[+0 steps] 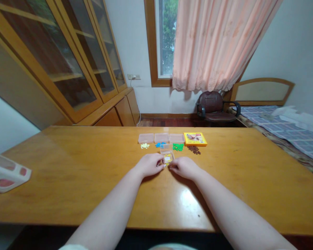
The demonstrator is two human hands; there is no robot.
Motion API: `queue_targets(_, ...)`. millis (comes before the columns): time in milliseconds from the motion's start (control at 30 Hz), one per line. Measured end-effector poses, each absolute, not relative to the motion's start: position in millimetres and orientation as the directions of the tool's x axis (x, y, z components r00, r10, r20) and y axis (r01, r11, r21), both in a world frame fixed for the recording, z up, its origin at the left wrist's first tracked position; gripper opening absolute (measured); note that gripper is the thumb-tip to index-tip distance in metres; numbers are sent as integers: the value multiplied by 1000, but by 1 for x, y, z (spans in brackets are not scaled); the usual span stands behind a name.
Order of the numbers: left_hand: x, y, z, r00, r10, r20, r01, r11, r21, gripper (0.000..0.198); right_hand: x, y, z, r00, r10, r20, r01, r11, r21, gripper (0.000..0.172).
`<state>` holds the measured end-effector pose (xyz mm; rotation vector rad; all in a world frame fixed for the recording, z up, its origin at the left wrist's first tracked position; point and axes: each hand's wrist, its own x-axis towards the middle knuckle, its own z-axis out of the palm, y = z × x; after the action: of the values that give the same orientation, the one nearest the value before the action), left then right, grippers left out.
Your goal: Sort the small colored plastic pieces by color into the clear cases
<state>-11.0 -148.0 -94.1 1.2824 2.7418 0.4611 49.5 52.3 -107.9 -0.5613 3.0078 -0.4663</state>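
A small clear plastic box [167, 158] with its lid raised stands on the table, and yellow pieces lie in it with a whitish patch among them. My left hand [151, 164] is at the left side of this box, its fingers curled and closed near the front corner. Opposite it, my right hand [185, 167] rests at the front right, fingertips pinched together. A few yellow pieces [167, 164] show between my fingertips. What either hand holds, if anything, is too small to make out.
Behind the box are piles of cream pieces [145, 146], blue pieces [159, 144], green pieces [178, 147] and brown pieces [194, 150]. Clear boxes [146, 138] and a yellow package [195, 139] line up farther back. A white plastic holder [7, 172] stands at the table's left.
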Motion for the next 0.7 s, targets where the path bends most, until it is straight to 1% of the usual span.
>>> queue_targets(133, -12, -149, -95, -638, 770, 33, 740, 600, 304, 19, 49, 48, -111, -958, -285, 12, -281, 934, -220, 27)
queue_targets(267, -9, -144, -99, -606, 795, 25, 768, 576, 278, 19, 45, 45, -117, -966, -260, -3, -255, 950, -177, 27)
queue_targets(533, -7, -133, -106, -683, 730, 14, 718, 668, 196, 15, 43, 38, -123, -958, -278, 64, -285, 949, -136, 28)
queue_targets(700, -7, -133, -108, -701, 713, 12, 702, 687, 189, 13, 43, 37, -123, -954, -294, 49, -298, 948, -114, 28)
